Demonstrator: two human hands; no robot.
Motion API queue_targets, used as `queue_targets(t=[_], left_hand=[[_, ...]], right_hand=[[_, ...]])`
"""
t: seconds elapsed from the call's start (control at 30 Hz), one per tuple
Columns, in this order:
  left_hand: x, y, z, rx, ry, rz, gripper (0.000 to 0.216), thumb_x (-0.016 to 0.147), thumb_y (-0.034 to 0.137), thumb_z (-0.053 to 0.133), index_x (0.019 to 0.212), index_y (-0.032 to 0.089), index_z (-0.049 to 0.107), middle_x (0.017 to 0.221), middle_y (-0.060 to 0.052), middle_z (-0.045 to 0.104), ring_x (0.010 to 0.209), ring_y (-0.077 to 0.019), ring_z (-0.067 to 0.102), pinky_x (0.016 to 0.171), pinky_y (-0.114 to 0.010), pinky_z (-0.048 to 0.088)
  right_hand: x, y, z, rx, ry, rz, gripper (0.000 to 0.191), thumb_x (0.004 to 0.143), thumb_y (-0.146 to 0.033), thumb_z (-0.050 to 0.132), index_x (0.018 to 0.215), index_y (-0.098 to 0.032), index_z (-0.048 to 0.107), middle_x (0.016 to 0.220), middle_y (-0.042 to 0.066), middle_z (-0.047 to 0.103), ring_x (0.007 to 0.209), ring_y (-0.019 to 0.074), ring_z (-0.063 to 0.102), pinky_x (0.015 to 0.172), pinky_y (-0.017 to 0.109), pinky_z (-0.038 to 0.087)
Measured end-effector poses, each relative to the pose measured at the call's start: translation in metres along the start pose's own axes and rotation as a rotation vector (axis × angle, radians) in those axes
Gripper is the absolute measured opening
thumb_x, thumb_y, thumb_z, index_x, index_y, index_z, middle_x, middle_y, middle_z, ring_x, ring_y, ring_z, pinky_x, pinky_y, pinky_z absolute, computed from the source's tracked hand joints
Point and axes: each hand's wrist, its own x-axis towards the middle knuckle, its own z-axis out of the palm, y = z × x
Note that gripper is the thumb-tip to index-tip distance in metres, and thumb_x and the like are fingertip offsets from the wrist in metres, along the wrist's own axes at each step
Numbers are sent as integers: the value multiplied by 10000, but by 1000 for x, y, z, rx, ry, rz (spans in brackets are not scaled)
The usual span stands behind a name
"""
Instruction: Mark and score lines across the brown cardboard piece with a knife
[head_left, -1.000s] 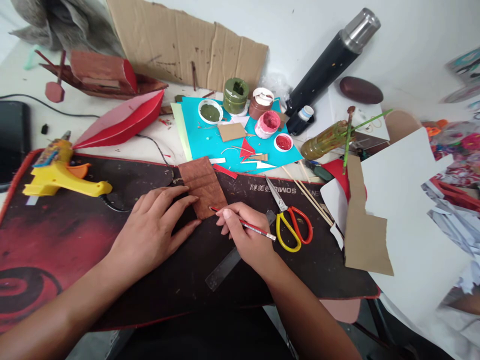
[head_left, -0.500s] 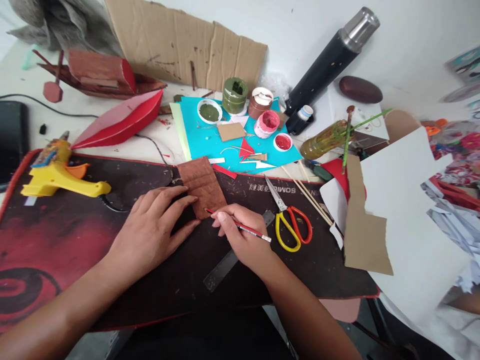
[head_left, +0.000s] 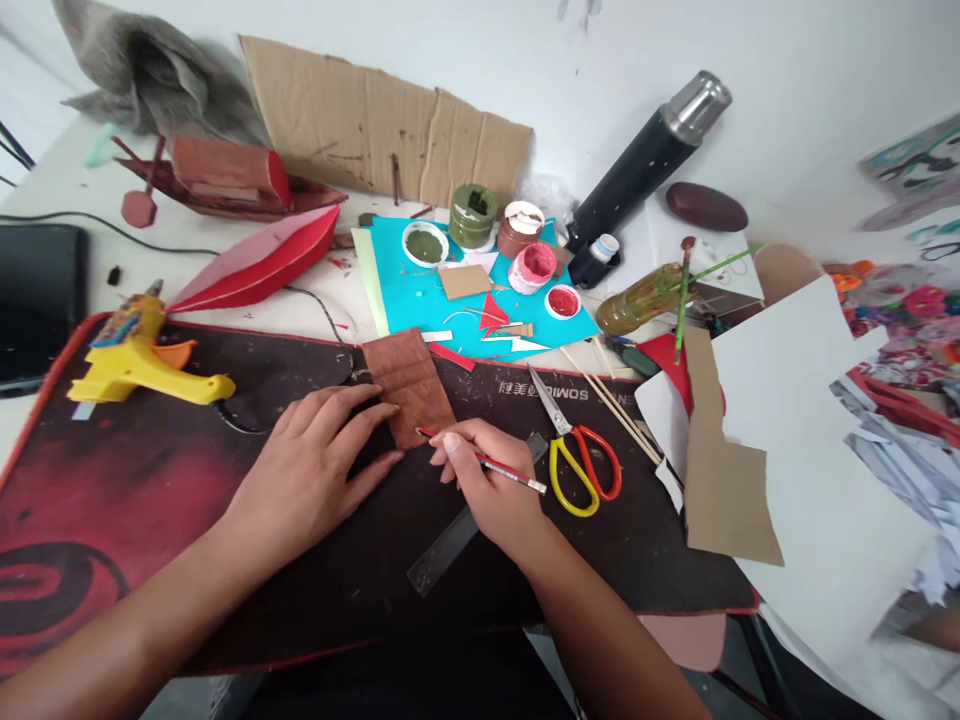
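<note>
A brown painted piece of cardboard [head_left: 409, 380] lies on the black and red desk mat [head_left: 150, 470]. My left hand [head_left: 315, 465] lies flat with fingers spread, its fingertips pressing the piece's left edge. My right hand [head_left: 487, 480] is closed on a red pencil [head_left: 487, 462], whose tip touches the lower right edge of the brown piece. A dark ruler [head_left: 450, 545] lies on the mat partly under my right hand.
Yellow-and-red scissors [head_left: 574, 440] and wooden skewers [head_left: 615, 405] lie right of my hand. A yellow glue gun [head_left: 139, 360] rests at the left. Paint pots [head_left: 532, 265] sit on a cyan sheet [head_left: 405, 290]. A black flask [head_left: 645, 160], red boat shapes [head_left: 255, 265] and cardboard sheets [head_left: 390, 125] stand behind.
The pencil tip has slid a little left along the brown piece's lower edge. The camera has tilted up slightly. My left hand stays put.
</note>
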Motion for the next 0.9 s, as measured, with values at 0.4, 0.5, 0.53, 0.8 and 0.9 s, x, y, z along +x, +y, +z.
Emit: queue_targets(t=[0.4,0.5,0.53,0.8,0.9], left_hand=[[-1,-3,4,40,65,61,393,1133,461,586,1409,198,677,1456,-164,721,1304,-365,680,1073,-540,560],[-1,-4,6,38,79,66,392,1127,461,596,1413,210,687,1451,-157,729,1306,-358,684,1072,-525,559],[-1,-4,7,37,83,65,394,1125,467,596,1415,218,691,1452,-153,731,1305,-356,686,1070,-522,560],[-4,-8,12,67,115,69,421,1142,516,541,1417,245,708,1433,-133,750,1278,-346,696,1059,-517,554],[-3,-8,13,69,125,74,425,1147,518,533,1418,241,707,1431,-130,751,1273,-342,696,1053,-513,551]], right_hand=[[2,1,3,-10,-14,-28,279,1133,-364,613,992,-230,812,822,3,812,632,131,717,687,265,559],[1,4,4,-3,-6,-22,271,1128,-370,623,996,-234,817,842,10,819,633,132,714,677,268,555],[1,5,4,4,-4,-21,269,1128,-376,627,1002,-234,818,847,12,820,633,132,713,670,269,554],[2,8,4,156,70,57,374,1127,-527,631,1013,-218,808,848,47,810,598,137,702,530,242,500],[6,6,2,160,104,69,408,1120,-565,631,1002,-215,805,848,54,808,597,137,697,523,238,499]])
